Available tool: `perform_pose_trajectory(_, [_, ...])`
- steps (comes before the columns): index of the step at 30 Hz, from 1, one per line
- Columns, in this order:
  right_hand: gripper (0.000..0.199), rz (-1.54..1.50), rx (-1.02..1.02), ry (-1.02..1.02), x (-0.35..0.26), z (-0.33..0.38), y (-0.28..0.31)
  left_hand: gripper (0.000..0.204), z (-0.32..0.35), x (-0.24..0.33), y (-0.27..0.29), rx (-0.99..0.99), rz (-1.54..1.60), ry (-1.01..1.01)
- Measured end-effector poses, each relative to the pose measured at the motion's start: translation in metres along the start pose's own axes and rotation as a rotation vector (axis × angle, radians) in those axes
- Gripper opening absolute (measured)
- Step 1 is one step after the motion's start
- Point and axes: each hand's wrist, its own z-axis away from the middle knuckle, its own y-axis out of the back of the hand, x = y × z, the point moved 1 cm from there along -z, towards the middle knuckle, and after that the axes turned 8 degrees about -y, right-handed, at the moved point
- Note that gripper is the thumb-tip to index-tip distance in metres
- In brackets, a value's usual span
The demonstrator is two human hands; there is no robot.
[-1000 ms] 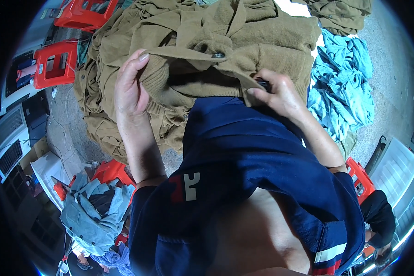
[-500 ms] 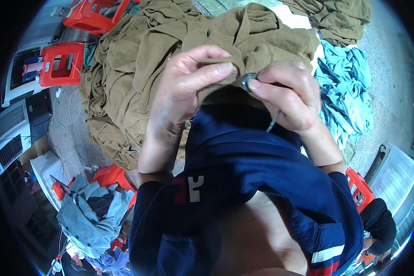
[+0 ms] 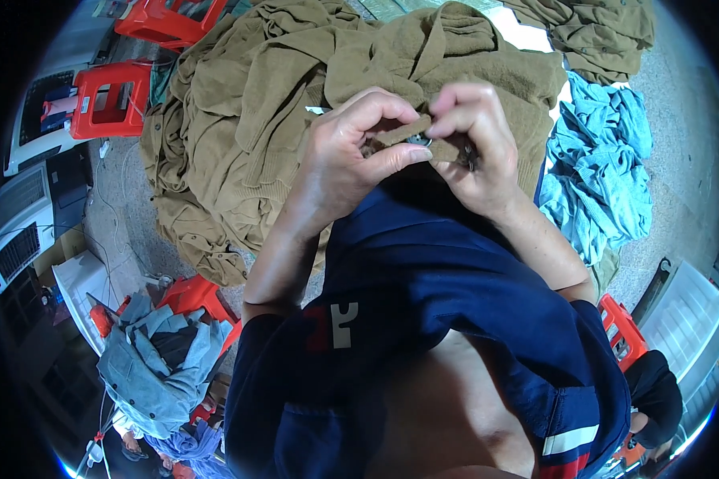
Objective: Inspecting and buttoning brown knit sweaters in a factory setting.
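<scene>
My left hand (image 3: 347, 148) pinches the edge band of a brown knitted garment (image 3: 503, 76) in front of my chest, thumb below and fingers above. Beside the left thumb tip, a small round greyish thing (image 3: 418, 140) shows against the band; whether it is a button or part of a tool I cannot make out. My right hand (image 3: 479, 136) curls close to the same edge, its upper fingers blurred. A small dark thing shows in the right palm, mostly hidden by the fingers. The garment lies on a large heap of brown knitwear (image 3: 216, 144).
Crumpled turquoise garments (image 3: 603, 160) lie to the right, with more brown knitwear (image 3: 599, 36) beyond. Red plastic stools (image 3: 112, 100) stand at the left. Grey-blue buttoned garments (image 3: 148, 375) are piled at the lower left. A person in black (image 3: 655, 395) is at the lower right.
My right hand has moved up and left, closer to my left hand. The round dark thing it pinched, with a thin strip hanging below, no longer shows plainly. The garment edge has turned.
</scene>
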Motion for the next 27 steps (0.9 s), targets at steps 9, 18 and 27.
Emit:
perform_pose_trajectory(9, [0.027,-0.126,-0.225,-0.461,0.011,0.005,-0.001,0.03,0.006,-0.012,-0.001,0.008,-0.156,-0.232])
perform_pose_trajectory(18, [0.023,-0.177,-0.237,-0.46,0.009,-0.002,0.003,0.027,0.014,-0.013,-0.003,0.031,-0.345,-0.423])
perform_pose_trajectory(27, [0.019,-0.11,-0.084,-0.277,0.006,0.009,-0.008,0.027,0.032,-0.012,-0.007,0.112,-0.759,-0.687])
